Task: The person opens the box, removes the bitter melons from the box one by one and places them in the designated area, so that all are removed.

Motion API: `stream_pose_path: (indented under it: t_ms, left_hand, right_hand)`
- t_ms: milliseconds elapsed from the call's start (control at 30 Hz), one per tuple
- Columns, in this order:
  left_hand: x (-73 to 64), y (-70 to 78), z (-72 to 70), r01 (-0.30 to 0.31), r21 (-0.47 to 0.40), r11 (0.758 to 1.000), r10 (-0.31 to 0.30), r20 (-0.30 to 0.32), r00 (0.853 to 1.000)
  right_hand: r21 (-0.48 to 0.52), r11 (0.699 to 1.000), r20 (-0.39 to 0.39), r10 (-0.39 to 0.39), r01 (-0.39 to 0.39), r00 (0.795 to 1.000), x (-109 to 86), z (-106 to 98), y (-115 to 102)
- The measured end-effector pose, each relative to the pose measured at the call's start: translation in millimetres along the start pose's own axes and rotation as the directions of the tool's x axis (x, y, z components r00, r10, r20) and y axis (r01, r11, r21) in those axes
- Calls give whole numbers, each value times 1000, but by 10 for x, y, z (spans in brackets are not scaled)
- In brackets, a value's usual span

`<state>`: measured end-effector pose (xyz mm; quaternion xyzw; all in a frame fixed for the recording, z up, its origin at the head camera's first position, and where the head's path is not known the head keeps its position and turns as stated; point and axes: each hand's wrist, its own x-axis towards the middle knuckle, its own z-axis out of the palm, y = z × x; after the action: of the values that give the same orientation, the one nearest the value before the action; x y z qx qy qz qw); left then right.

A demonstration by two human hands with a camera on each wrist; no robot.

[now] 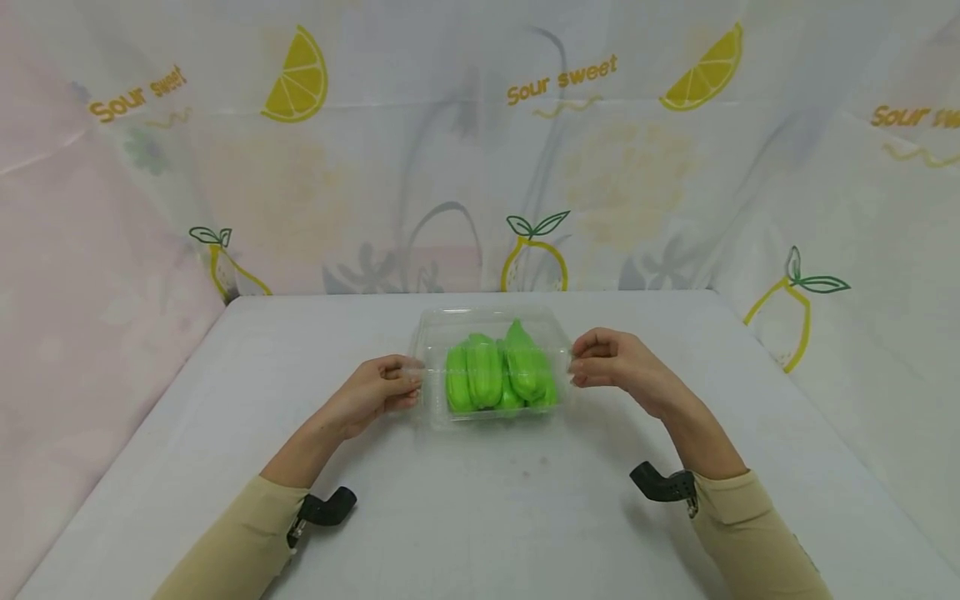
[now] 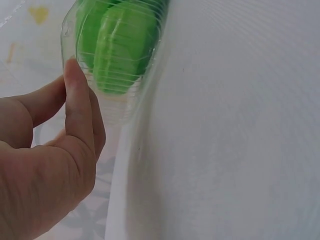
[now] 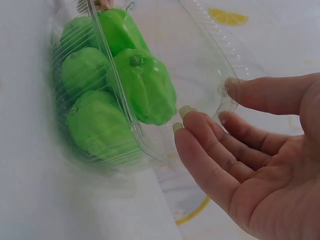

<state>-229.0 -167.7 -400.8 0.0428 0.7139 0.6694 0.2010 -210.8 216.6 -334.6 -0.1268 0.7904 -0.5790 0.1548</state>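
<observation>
A clear plastic clamshell box (image 1: 435, 417) lies on the table in front of me, holding several bright green ridged vegetables (image 1: 485, 371). My left hand (image 1: 378, 385) is at the box's left side; in the left wrist view its thumb and finger pinch the clear plastic edge (image 2: 64, 37). At the opposite side, my right hand (image 1: 626, 367) pinches a corner of the lid (image 3: 220, 55) between thumb and fingertip. Its other fingers stretch toward the vegetables. Seen from the right wrist, the lid's edge stands apart from the tray's rim (image 3: 117, 75).
White cloth covers the table (image 1: 487, 517). A printed curtain (image 1: 450, 167) with lemons and lettering rises behind it and along both sides. Black wrist cameras (image 1: 330, 507) sit at both beige sleeves (image 1: 247, 533).
</observation>
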Motion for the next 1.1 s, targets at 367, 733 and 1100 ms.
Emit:
stream_pose_path:
  t_ms: [367, 733, 1100]
  left_hand:
    - [0, 9, -6, -21, 2, 1000, 21, 5, 1000]
    - [-1, 57, 26, -11, 4, 1000, 11, 7, 1000]
    - [-17, 33, 0, -11, 15, 1000, 11, 2, 1000]
  right_hand:
    - [127, 980, -97, -143, 155, 985, 26, 8, 38]
    - [251, 905, -204, -297, 343, 933, 92, 48, 69]
    - [223, 862, -313, -378, 454, 871, 172, 143, 80]
